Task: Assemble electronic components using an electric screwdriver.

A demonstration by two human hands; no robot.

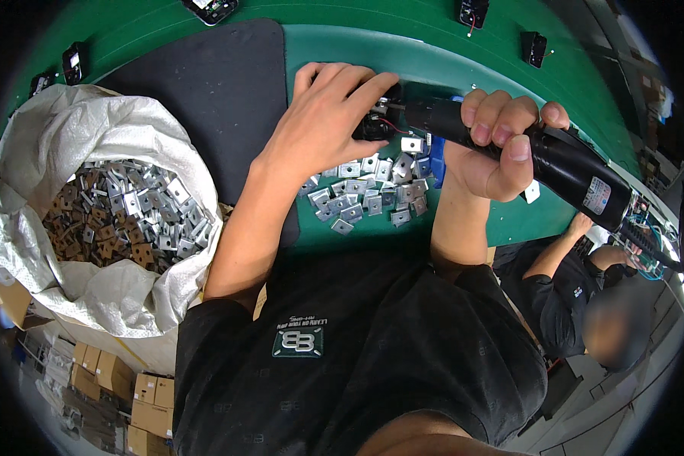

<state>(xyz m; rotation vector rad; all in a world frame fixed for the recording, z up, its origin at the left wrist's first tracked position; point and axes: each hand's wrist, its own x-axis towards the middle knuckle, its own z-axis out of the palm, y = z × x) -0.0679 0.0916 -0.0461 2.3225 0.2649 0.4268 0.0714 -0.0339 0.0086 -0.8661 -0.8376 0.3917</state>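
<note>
My right hand (498, 140) is wrapped round a black electric screwdriver (577, 178), which lies almost level with its tip toward the left. Against that tip sits a small black housing (372, 129) with a thin red wire. My left hand (327, 114) grips this housing from the left, fingers over its far side and thumb at the near side. The hand hides much of the housing, and the exact contact of the bit is hard to make out. Just nearer to me, a loose heap of small silvery metal clip nuts (368, 194) lies on the green table mat (319, 239).
A white woven sack (23, 190) full of similar clips stands at the left, beside a dark mat (205, 91). More black housings (534, 49) lie along the far green surface. A blue object (437, 161) is under the screwdriver. A co-worker (539, 296) sits at the right.
</note>
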